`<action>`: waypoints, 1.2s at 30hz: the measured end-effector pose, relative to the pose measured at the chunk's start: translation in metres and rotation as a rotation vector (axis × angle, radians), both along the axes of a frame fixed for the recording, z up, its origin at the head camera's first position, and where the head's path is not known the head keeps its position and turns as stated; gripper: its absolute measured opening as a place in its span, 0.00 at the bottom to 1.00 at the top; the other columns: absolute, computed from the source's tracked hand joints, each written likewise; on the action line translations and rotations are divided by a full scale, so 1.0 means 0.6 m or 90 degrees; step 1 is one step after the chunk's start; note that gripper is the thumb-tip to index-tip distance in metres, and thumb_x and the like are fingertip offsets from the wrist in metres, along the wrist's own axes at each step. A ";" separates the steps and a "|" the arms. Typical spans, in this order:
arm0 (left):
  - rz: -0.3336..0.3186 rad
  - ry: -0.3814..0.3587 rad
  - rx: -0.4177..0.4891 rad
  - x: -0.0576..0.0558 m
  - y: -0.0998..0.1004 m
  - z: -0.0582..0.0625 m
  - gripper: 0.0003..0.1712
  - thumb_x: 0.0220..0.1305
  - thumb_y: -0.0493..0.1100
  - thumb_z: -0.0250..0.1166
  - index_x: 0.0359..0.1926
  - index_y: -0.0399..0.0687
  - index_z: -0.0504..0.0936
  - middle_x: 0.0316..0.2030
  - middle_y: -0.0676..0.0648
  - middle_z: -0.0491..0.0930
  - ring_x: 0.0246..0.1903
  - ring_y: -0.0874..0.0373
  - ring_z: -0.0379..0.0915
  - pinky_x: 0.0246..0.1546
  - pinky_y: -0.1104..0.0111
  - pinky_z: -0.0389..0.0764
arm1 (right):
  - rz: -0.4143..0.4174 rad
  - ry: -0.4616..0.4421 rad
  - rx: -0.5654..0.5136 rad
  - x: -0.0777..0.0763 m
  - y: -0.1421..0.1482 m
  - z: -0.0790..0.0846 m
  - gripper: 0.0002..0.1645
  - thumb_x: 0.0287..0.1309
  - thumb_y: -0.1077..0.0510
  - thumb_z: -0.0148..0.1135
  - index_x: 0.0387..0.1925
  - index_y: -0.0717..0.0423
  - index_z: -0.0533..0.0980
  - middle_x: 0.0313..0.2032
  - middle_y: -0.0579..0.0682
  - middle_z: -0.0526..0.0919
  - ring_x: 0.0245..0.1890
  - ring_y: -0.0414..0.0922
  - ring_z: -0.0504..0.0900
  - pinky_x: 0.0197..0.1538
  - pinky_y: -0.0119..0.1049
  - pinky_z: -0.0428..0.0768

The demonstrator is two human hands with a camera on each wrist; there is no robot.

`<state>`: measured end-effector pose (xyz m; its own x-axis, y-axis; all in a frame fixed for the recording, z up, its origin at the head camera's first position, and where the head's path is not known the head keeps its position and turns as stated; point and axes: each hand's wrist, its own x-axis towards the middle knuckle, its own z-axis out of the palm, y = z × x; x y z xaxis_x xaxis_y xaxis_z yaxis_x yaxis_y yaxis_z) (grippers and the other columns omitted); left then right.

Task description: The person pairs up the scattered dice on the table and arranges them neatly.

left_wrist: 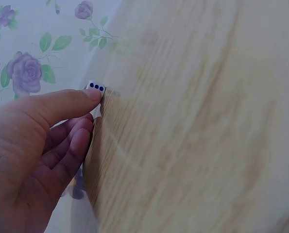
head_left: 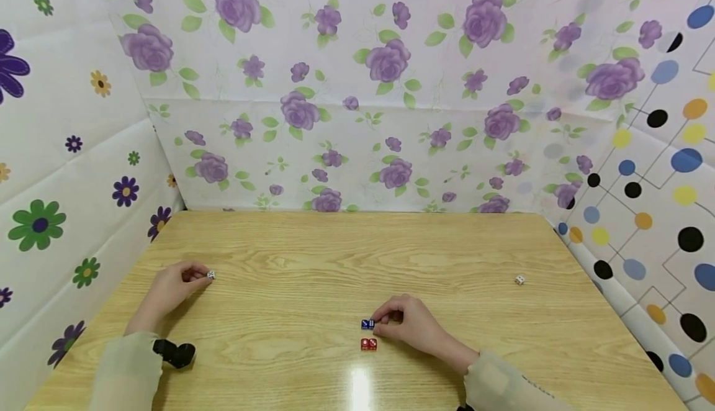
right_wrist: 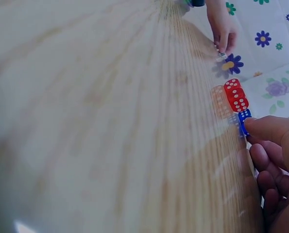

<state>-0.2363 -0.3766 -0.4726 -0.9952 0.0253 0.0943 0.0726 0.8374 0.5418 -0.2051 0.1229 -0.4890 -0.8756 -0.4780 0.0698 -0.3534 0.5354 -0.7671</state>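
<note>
At the left of the table my left hand (head_left: 172, 287) pinches a white die (head_left: 211, 275) between thumb and fingers. In the left wrist view, a row of dark blue pips shows on that die (left_wrist: 96, 87) just past the thumb tip. Near the middle, my right hand (head_left: 412, 324) pinches the right one of two blue dice (head_left: 365, 324) that sit side by side. Its thumb covers part of the blue die (right_wrist: 244, 115) in the right wrist view. Two red dice (head_left: 368, 344) stand side by side just in front of the blue pair.
Another white die (head_left: 520, 280) lies on the right part of the wooden table (head_left: 290, 262). A patterned cloth (head_left: 346, 150) hangs behind the table's far edge, with further cloths at the left and right sides. Light reflects off the tabletop near the front.
</note>
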 end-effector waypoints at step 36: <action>-0.222 0.002 0.058 -0.052 0.192 -0.004 0.03 0.61 0.38 0.69 0.34 0.47 0.82 0.29 0.51 0.79 0.28 0.66 0.70 0.30 0.75 0.74 | 0.000 -0.017 -0.009 -0.004 0.003 -0.005 0.07 0.52 0.49 0.75 0.34 0.40 0.86 0.31 0.38 0.83 0.34 0.37 0.75 0.38 0.27 0.72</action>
<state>-0.2675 -0.2616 -0.4751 -0.9281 0.3543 0.1145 0.3467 0.7105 0.6123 -0.2075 0.1244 -0.4918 -0.8771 -0.4774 0.0532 -0.3328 0.5240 -0.7840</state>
